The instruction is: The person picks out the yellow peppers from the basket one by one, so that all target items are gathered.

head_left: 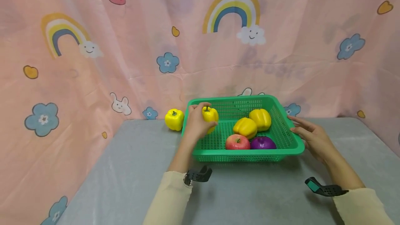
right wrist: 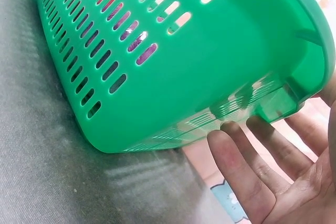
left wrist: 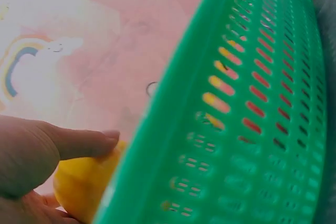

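Cream sleeves (head_left: 170, 197) w/ black wrist straps (head_left: 198, 175) were nearest. Left hand (head_left: 196, 122) held one yellow pepper (head_left: 212, 115), thumb and fingers bent round it, at the left end of the green basket (head_left: 243, 153); whether it touched the bottom, I could not tell. Right hand (head_left: 315, 141) was rather wide, fingers nearly straight against the basket's right side. Pepper looked light, stiff, prob. plastic, a bit slippery; best hold was approx. its widest lobes. Basket was perforated plastic, prob. slightly flexible, w/ rounded corners. Round apple (head_left: 238, 142), glossy purple item (head_left: 263, 143) & two ribbed peppers (head_left: 245, 128) sat inside, on grey desk (head_left: 250, 197).
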